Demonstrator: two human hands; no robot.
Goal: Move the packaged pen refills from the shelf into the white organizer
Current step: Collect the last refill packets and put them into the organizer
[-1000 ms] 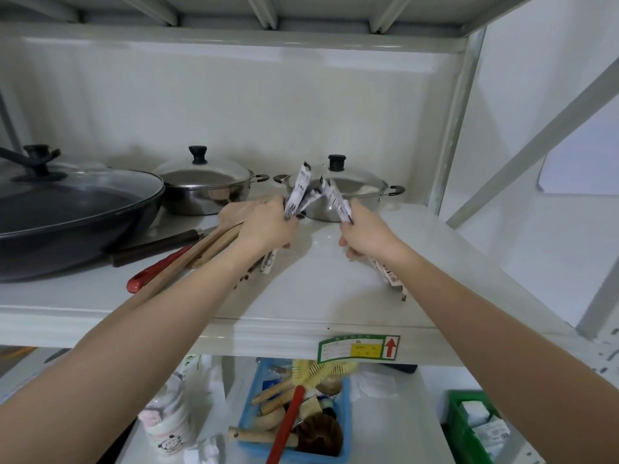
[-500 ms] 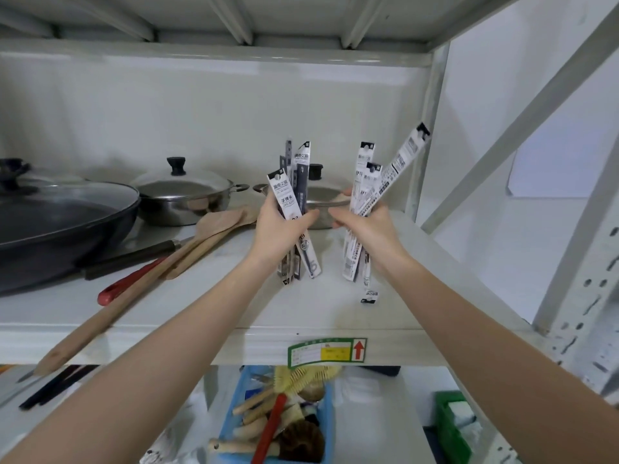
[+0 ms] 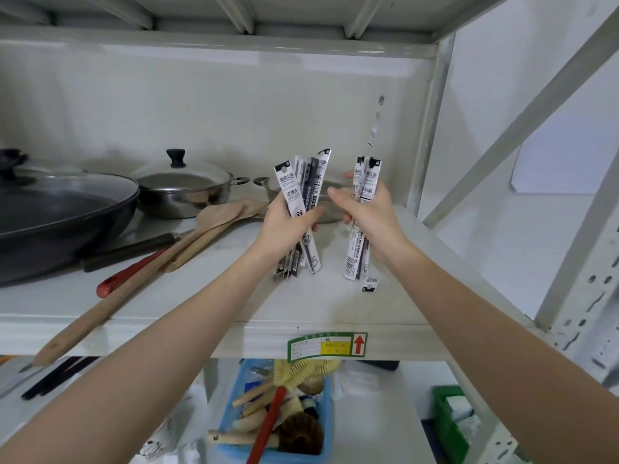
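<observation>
My left hand [image 3: 284,226] grips a bunch of several packaged pen refills [image 3: 303,185], held upright with their lower ends on the white shelf [image 3: 214,296]. A second upright bunch of refill packs [image 3: 366,182] is gripped in my right hand [image 3: 371,222], its bottom ends also touching the shelf. The two bunches stand side by side, a small gap between them. One small refill pack end [image 3: 369,287] lies on the shelf below my right hand. No white organizer is in view.
To the left on the shelf sit a black lidded pan [image 3: 57,209], a steel lidded pot [image 3: 182,189], wooden spatulas [image 3: 214,226] and a red-handled tool [image 3: 124,279]. A second steel pot [image 3: 268,187] stands behind my hands. Below are a blue basket of brushes [image 3: 278,413] and a green crate [image 3: 450,426].
Both hands lifted the refill packs from lying flat on the shelf to upright. Over the last half second the fanned right bunch has been squared up and both bunches rest on the shelf.
</observation>
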